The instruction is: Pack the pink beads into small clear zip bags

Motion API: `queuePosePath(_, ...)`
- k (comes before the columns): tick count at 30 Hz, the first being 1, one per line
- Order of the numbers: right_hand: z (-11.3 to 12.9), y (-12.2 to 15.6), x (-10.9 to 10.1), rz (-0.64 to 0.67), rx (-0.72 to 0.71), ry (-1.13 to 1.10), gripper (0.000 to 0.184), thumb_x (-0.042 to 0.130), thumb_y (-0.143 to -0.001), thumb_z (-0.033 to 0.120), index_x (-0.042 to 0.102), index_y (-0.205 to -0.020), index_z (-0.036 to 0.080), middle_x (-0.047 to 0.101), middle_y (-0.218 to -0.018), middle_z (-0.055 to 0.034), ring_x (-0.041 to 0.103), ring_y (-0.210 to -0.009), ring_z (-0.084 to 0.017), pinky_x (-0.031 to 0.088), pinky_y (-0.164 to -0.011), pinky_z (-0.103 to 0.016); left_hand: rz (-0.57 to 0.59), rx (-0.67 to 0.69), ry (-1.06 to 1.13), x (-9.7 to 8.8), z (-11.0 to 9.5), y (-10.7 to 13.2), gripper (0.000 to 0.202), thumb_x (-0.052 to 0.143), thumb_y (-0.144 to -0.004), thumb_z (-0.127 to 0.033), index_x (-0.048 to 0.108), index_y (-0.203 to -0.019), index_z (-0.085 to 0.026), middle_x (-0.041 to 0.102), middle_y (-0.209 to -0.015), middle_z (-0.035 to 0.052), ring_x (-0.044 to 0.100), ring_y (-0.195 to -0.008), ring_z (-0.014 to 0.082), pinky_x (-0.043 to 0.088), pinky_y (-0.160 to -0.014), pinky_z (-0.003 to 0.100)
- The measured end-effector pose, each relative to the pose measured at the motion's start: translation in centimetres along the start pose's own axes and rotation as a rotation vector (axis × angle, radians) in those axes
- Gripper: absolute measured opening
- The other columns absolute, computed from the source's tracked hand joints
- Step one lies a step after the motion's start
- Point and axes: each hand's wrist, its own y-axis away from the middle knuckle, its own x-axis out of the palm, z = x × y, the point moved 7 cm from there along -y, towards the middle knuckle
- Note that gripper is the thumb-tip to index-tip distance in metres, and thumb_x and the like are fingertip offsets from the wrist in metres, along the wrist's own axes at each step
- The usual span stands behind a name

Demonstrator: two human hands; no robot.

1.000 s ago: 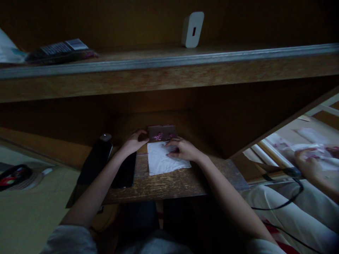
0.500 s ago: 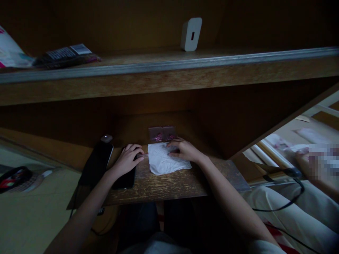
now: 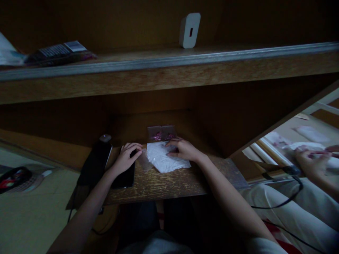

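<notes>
A crumpled white tissue-like sheet (image 3: 166,158) lies on the worn wooden board. My right hand (image 3: 184,150) rests on its right side, thumb and fingers apart. Left of the sheet, a small clear plastic bag (image 3: 145,161) lies partly against the sheet's edge. My left hand (image 3: 128,158) has curled fingers, and its thumb and fingertips close at the bag's upper corner. Under that hand is a black phone-like slab (image 3: 125,179). Behind the sheet lie two small clear packets (image 3: 161,133) with pink bits in them.
A white charger-like block (image 3: 190,31) stands on the upper shelf, with a dark packet (image 3: 57,53) at left. A black object (image 3: 94,165) and a small rounded case (image 3: 105,138) sit left. At right, a co-worker's hands (image 3: 312,162) handle white material.
The clear bag, seen nearly edge-on at my left fingers before, now lies flatter beside the white sheet. My right hand has stayed on the sheet. The view has shifted slightly.
</notes>
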Motion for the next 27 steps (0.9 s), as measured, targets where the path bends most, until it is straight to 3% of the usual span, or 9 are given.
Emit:
queuePosePath(5,0.1,0.0,0.1,0.012,-0.009,0.000,0.038,0.064,-0.079,0.032,0.062,-0.115,0.022,0.064,-0.116,-0.0075,0.058,-0.108,-0.024,0.045,-0.090,-0.039,-0.216,-0.127,0.392,-0.7,0.4,-1.3,0.019,0.055,-0.084,-0.037,0.059,-0.090,-0.020,0.066,-0.092,0.0056,0.061,-0.088,0.0190,0.047,-0.081,0.032)
queuePosePath(8,0.1,-0.1,0.1,0.013,-0.005,0.004,0.037,0.065,-0.078,0.031,0.063,-0.113,0.021,0.065,-0.115,-0.0082,0.058,-0.107,-0.025,0.044,-0.090,-0.039,-0.316,-0.140,0.658,-0.3,-0.3,-3.0,0.019,0.060,-0.080,-0.036,0.055,-0.087,-0.019,0.063,-0.081,0.0017,0.062,-0.072,0.0141,0.049,-0.069,0.026)
queuePosePath(10,0.2,-0.1,0.1,0.014,-0.004,0.003,0.035,0.066,-0.077,0.030,0.063,-0.111,0.021,0.065,-0.113,-0.0085,0.058,-0.107,-0.024,0.044,-0.091,-0.039,-0.380,-0.125,0.706,-0.1,-1.0,-4.2,0.020,0.065,-0.076,-0.032,0.054,-0.084,-0.019,0.059,-0.076,-0.0006,0.060,-0.067,0.0121,0.048,-0.063,0.023)
queuePosePath(13,0.4,-0.1,0.0,0.006,-0.018,-0.006,0.034,0.065,-0.078,0.032,0.064,-0.110,0.021,0.066,-0.112,-0.0078,0.057,-0.109,-0.024,0.042,-0.095,-0.040,-0.488,-0.047,0.589,-0.1,-2.5,-5.2,0.020,0.070,-0.071,-0.025,0.055,-0.082,-0.019,0.058,-0.075,-0.0010,0.058,-0.070,0.0119,0.046,-0.063,0.021)
queuePosePath(16,0.8,-0.2,-0.3,-0.028,-0.011,-0.064,0.031,0.062,-0.081,0.036,0.064,-0.108,0.021,0.066,-0.110,-0.0072,0.058,-0.106,-0.023,0.042,-0.094,-0.040,-0.511,0.037,0.356,0.3,-4.0,-5.2,0.014,0.067,-0.073,-0.020,0.057,-0.082,-0.019,0.060,-0.074,-0.0006,0.058,-0.068,0.0123,0.046,-0.064,0.023)
queuePosePath(21,1.2,-0.4,-1.0,-0.112,0.081,-0.345,0.028,0.054,-0.086,0.040,0.067,-0.096,0.017,0.068,-0.095,-0.0055,0.061,-0.085,-0.018,0.046,-0.077,-0.030,-0.468,0.281,0.061,1.3,-6.5,-4.1,0.012,0.059,-0.079,-0.014,0.062,-0.089,-0.021,0.063,-0.074,0.0004,0.060,-0.070,0.0144,0.048,-0.070,0.028)
queuePosePath(27,0.8,-0.5,-0.8,-0.184,0.188,-0.684,0.036,0.056,-0.082,0.047,0.067,-0.077,0.013,0.063,-0.072,-0.0032,0.051,-0.062,-0.011,0.040,-0.058,-0.023,-0.411,0.610,-0.212,2.7,-9.3,-2.8,0.020,0.053,-0.084,-0.010,0.058,-0.100,-0.019,0.066,-0.081,0.0028,0.060,-0.075,0.0154,0.050,-0.068,0.028)
